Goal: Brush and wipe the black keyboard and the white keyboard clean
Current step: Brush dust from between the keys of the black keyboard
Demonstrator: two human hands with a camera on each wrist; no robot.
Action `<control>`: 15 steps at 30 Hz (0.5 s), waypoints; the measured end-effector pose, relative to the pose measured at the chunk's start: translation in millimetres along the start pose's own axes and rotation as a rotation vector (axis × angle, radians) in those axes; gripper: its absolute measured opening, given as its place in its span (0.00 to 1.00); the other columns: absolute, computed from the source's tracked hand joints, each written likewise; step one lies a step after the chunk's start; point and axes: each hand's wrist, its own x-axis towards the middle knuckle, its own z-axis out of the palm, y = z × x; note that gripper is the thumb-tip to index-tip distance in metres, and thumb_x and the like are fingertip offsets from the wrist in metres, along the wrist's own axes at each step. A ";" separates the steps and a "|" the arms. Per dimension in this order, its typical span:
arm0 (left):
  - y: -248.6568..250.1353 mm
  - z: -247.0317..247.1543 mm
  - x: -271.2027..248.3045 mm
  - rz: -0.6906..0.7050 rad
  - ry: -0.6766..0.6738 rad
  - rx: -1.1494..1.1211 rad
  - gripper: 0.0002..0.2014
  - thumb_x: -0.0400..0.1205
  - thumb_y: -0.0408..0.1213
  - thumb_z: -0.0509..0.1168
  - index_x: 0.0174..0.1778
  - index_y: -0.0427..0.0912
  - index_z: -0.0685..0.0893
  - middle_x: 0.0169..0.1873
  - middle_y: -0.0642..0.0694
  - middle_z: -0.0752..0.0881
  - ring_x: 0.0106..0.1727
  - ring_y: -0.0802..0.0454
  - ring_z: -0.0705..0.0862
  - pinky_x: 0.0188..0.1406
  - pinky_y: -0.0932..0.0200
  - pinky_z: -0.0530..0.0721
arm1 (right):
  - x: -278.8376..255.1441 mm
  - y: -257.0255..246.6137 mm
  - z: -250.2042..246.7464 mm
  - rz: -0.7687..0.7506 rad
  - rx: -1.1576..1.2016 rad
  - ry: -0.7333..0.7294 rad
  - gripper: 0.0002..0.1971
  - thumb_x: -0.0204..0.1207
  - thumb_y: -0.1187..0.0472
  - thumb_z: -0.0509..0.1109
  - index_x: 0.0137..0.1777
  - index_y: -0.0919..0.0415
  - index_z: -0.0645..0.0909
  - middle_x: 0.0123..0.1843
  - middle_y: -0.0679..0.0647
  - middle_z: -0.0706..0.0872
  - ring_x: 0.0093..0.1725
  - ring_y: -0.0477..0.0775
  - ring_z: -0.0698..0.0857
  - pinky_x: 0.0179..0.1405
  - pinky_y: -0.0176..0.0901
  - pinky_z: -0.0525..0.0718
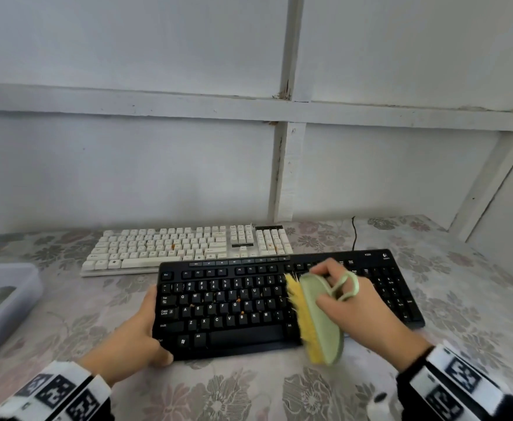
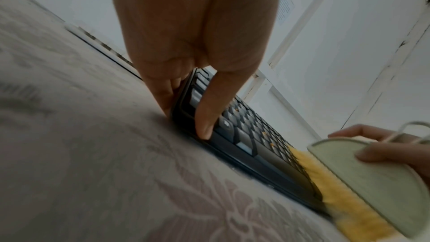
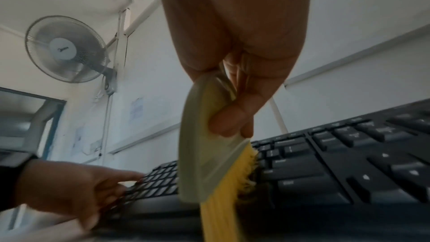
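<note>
The black keyboard (image 1: pixel 249 302) lies near me on the flowered tablecloth, with orange crumbs (image 1: pixel 238 299) among its letter keys. My left hand (image 1: pixel 136 332) grips its left end (image 2: pixel 184 109), thumb on the front corner. My right hand (image 1: pixel 352 302) holds a green brush (image 1: pixel 322 317) with yellow bristles (image 1: pixel 297 302), tilted on its edge so the bristles touch the keys right of the letter block (image 3: pixel 246 172). The white keyboard (image 1: pixel 185 247) lies behind, flat and untouched, with a few orange specks on it.
A translucent plastic tub (image 1: pixel 3 302) stands at the left edge of the table. A black cable (image 1: pixel 354 235) runs up behind the black keyboard. A white panelled wall (image 1: pixel 249 165) closes the back and right. A small white object (image 1: pixel 376 405) sits near my right wrist.
</note>
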 end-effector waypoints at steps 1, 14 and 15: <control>-0.3 -0.1 0.4 0.002 0.001 0.003 0.54 0.65 0.16 0.67 0.69 0.75 0.51 0.55 0.47 0.84 0.56 0.50 0.83 0.51 0.56 0.83 | -6.4 0.1 0.1 0.005 0.005 -0.044 0.12 0.75 0.66 0.64 0.50 0.46 0.76 0.43 0.56 0.86 0.34 0.54 0.82 0.31 0.43 0.81; -3.0 -1.8 2.7 -0.018 -0.005 -0.001 0.55 0.59 0.24 0.69 0.72 0.73 0.50 0.53 0.48 0.86 0.55 0.49 0.84 0.58 0.47 0.83 | 17.6 -16.9 7.5 -0.071 0.040 0.090 0.16 0.76 0.68 0.63 0.55 0.44 0.73 0.44 0.52 0.86 0.39 0.59 0.87 0.33 0.49 0.87; -4.0 -2.1 3.4 -0.021 -0.003 -0.002 0.55 0.59 0.24 0.69 0.72 0.73 0.50 0.53 0.48 0.85 0.55 0.49 0.84 0.58 0.47 0.83 | 10.0 -12.7 10.6 -0.064 0.044 0.067 0.16 0.75 0.67 0.63 0.54 0.43 0.73 0.44 0.55 0.86 0.38 0.60 0.86 0.32 0.52 0.86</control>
